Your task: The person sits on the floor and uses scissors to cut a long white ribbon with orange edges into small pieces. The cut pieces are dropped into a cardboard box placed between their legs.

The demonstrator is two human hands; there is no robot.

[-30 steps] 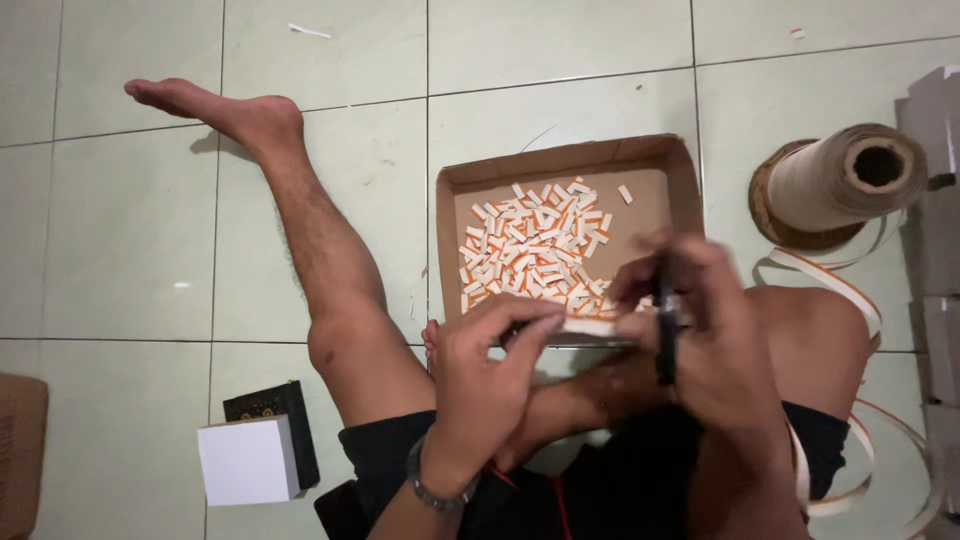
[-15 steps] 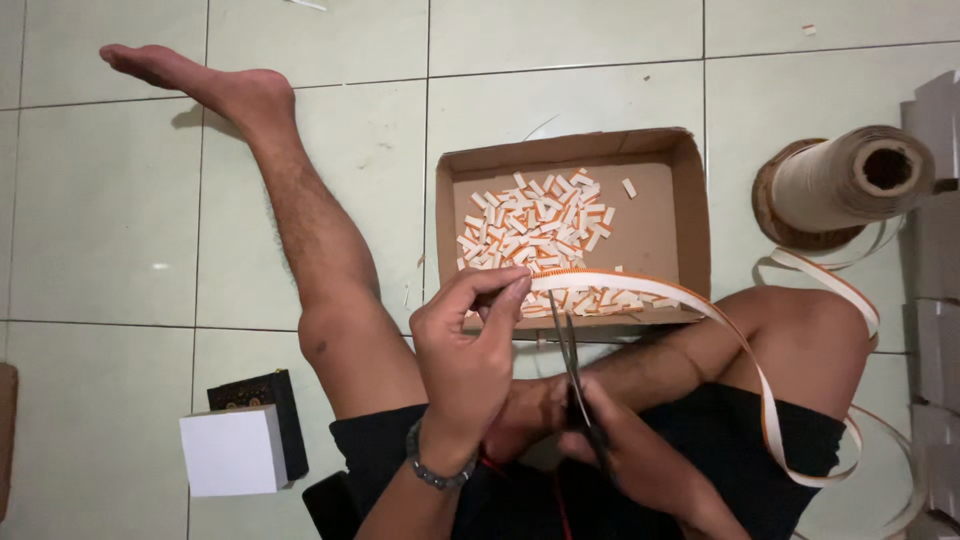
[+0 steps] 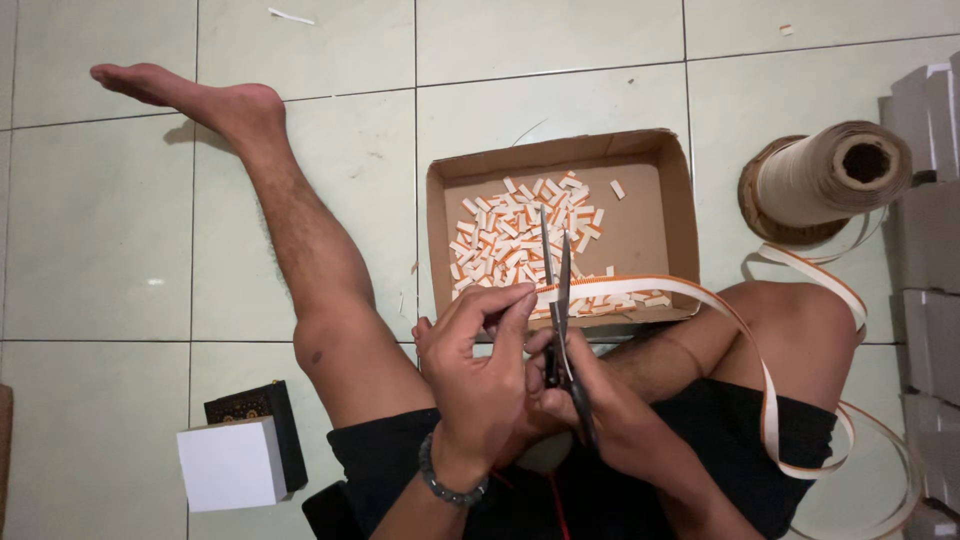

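While the left hand (image 3: 480, 375) pinches the free end of a white-and-orange tape strip (image 3: 640, 288) between thumb and fingertips, the right hand (image 3: 590, 400) is closed around the handles of a pair of black scissors (image 3: 556, 290). Its blades stand slightly open and point away from the person, straddling the strip just beside the left fingertips. Both the blades and the strip's end hang over the near edge of a shallow cardboard box (image 3: 680, 215) on the tiled floor, and a heap of small cut white-and-orange pieces (image 3: 515, 235) lies inside it. From the scissors the strip arches to the right over the person's bent knee (image 3: 800, 320), loops down and leads back towards a large roll of tape (image 3: 825, 180) lying on its side right of the box. A beaded bracelet (image 3: 450, 485) circles the left wrist. Beside the outstretched leg (image 3: 290, 230) sit a small white box (image 3: 232, 465) and a black box (image 3: 262, 410), touching.
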